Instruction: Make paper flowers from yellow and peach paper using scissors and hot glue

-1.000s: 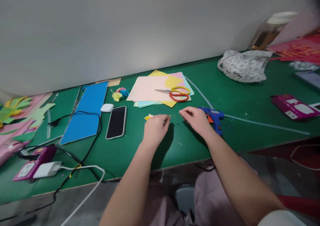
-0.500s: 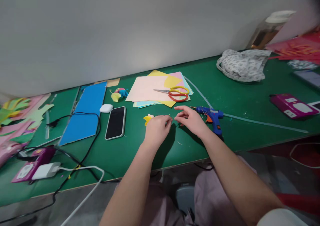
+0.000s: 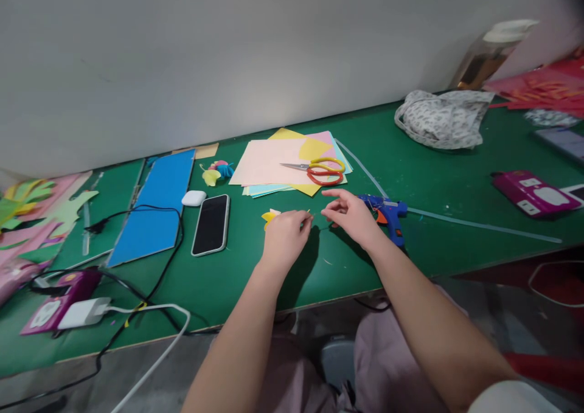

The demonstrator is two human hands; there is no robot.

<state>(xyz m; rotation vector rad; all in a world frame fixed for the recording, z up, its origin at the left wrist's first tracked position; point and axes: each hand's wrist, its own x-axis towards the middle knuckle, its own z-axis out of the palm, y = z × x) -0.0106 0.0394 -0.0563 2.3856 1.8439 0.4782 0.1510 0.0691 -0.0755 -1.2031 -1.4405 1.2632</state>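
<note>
Above the green table, my left hand (image 3: 288,233) is closed in a pinch, with a tiny yellowish tip showing at its fingers; what it grips is too small to name. A yellow paper piece (image 3: 270,217) pokes out just left of that hand, partly hidden. My right hand (image 3: 349,215) faces it across a small gap, index finger stretched out and thumb near the other fingers; whether anything is between them cannot be made out. Right beside it lies the blue glue gun (image 3: 393,215). Scissors (image 3: 319,168) with yellow and red handles rest on stacked coloured paper (image 3: 260,160).
Left of my hands lie a phone (image 3: 211,225), a white case (image 3: 194,198), a blue board (image 3: 159,200), cables and a purple power strip (image 3: 68,297). Small paper flowers (image 3: 216,173) sit behind. To the right are a patterned cloth (image 3: 442,118) and another purple strip (image 3: 533,193).
My right hand has shifted slightly right and away from my left hand, widening the gap between the fingertips. My left hand has barely moved.
</note>
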